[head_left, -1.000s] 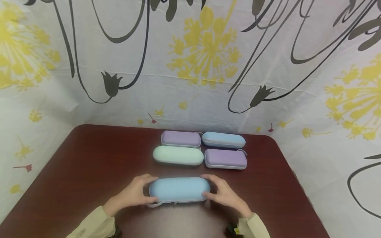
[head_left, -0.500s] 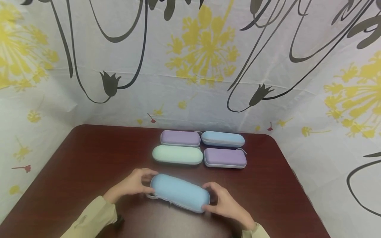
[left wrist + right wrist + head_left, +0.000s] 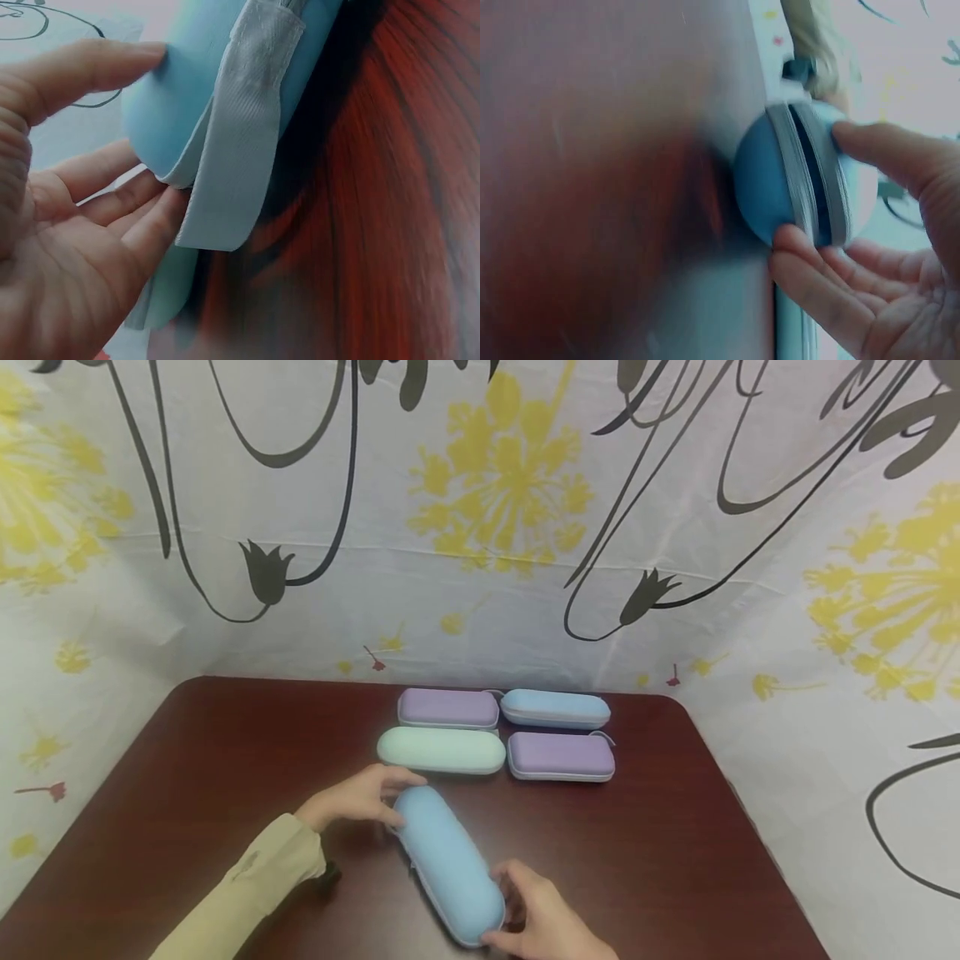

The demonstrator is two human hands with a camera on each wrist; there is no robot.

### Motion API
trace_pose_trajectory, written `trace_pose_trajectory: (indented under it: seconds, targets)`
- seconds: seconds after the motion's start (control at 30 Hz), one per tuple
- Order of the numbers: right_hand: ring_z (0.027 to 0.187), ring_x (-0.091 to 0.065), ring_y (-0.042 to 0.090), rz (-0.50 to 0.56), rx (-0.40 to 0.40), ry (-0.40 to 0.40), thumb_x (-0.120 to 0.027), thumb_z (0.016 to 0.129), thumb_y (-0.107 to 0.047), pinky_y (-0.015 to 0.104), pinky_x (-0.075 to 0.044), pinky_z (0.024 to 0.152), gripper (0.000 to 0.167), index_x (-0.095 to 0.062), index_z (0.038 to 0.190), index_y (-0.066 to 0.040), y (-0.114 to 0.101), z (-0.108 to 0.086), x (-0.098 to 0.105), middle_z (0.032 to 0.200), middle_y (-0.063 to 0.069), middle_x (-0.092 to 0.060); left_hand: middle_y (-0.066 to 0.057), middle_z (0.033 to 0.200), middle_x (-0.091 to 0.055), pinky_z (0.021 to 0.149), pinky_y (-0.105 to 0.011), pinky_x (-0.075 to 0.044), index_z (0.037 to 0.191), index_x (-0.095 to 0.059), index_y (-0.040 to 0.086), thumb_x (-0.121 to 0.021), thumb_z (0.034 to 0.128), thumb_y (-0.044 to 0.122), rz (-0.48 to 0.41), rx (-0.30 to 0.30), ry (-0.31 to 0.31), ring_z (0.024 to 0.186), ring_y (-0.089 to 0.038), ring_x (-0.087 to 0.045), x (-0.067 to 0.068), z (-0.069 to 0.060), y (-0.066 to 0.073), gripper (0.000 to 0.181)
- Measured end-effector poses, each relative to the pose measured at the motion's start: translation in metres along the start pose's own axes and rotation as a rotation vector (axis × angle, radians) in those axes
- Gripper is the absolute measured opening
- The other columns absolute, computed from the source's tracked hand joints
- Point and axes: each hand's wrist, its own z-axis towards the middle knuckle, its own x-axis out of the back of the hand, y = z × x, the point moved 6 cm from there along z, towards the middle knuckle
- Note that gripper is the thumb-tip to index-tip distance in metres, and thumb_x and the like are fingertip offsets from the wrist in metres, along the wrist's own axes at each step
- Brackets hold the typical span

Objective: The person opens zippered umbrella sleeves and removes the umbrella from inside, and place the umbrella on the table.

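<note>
A light blue zippered hard case (image 3: 450, 867) stands slantwise at the front of the table, its far end to the left. My left hand (image 3: 362, 797) holds that far end between thumb and fingers. At the near end, my right hand (image 3: 553, 917) grips with its thumb on one side and fingers on the other. A grey wrist strap (image 3: 238, 157) hangs from the case beside my left fingers. In the right wrist view, the rounded end of the blue case (image 3: 757, 176) shows two grey bands with a dark line between them.
Behind lie a mint case (image 3: 441, 750), a purple case (image 3: 561, 756), another purple case (image 3: 448, 707) and a second blue case (image 3: 555, 708), close together in two rows. The dark red table (image 3: 247, 760) ends at a patterned cloth backdrop (image 3: 450, 568).
The blue case has turned from crosswise to a steep slant. Its right end came toward me with my right hand, while my left hand moved its left end slightly away. The back cases stayed put.
</note>
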Motion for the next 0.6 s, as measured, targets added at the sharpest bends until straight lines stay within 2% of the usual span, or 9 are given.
trace_pose_trajectory:
  seconds: [0.07, 0.2, 0.3, 0.43, 0.6]
  targets:
    - [0.067, -0.055, 0.003, 0.016, -0.038, 0.006, -0.079, 0.075, -0.025, 0.022, -0.05, 0.056, 0.054, -0.047, 0.114, -0.008, -0.003, -0.002, -0.006, 0.083, -0.006, -0.054, -0.018, 0.13, -0.052, 0.098, -0.043, -0.041, 0.128, -0.052, -0.004, -0.073, 0.076, 0.003, -0.032, -0.005, -0.013, 0.12, -0.032, -0.048, -0.003, 0.005, 0.0, 0.057]
    - [0.064, -0.054, 0.002, 0.063, -0.147, 0.033, -0.08, 0.073, -0.026, 0.022, -0.049, 0.054, 0.056, -0.047, 0.113, -0.005, -0.006, -0.006, -0.016, 0.083, -0.006, -0.051, -0.017, 0.131, -0.052, 0.099, -0.045, -0.039, 0.128, -0.053, -0.003, -0.073, 0.077, 0.005, -0.029, -0.016, -0.029, 0.121, -0.03, -0.047, -0.007, 0.015, 0.002, 0.056]
    - [0.063, -0.053, 0.0, 0.084, -0.184, 0.072, -0.08, 0.072, -0.025, 0.021, -0.048, 0.052, 0.055, -0.047, 0.11, -0.004, -0.01, -0.009, -0.022, 0.08, -0.006, -0.05, -0.016, 0.131, -0.052, 0.101, -0.046, -0.037, 0.128, -0.053, -0.002, -0.072, 0.0775, 0.007, -0.004, -0.02, -0.045, 0.122, -0.029, -0.046, -0.01, 0.024, 0.005, 0.055]
    - [0.061, -0.053, -0.001, 0.114, -0.224, 0.1, -0.08, 0.072, -0.02, 0.021, -0.048, 0.051, 0.048, -0.047, 0.106, -0.008, -0.016, -0.011, -0.028, 0.08, -0.007, -0.049, -0.013, 0.131, -0.053, 0.103, -0.044, -0.035, 0.128, -0.054, 0.0, -0.072, 0.0788, 0.01, -0.01, -0.014, -0.068, 0.124, -0.027, -0.045, -0.015, 0.035, 0.006, 0.053]
    - [0.061, -0.052, 0.003, 0.237, -0.381, 0.077, -0.072, 0.074, -0.01, 0.022, -0.045, 0.053, 0.039, -0.048, 0.106, -0.011, -0.019, -0.01, -0.037, 0.083, -0.004, -0.049, -0.016, 0.13, -0.053, 0.103, -0.046, -0.035, 0.126, -0.054, -0.003, -0.073, 0.0789, 0.011, -0.059, -0.053, -0.088, 0.124, -0.027, -0.045, -0.022, 0.044, 0.007, 0.052]
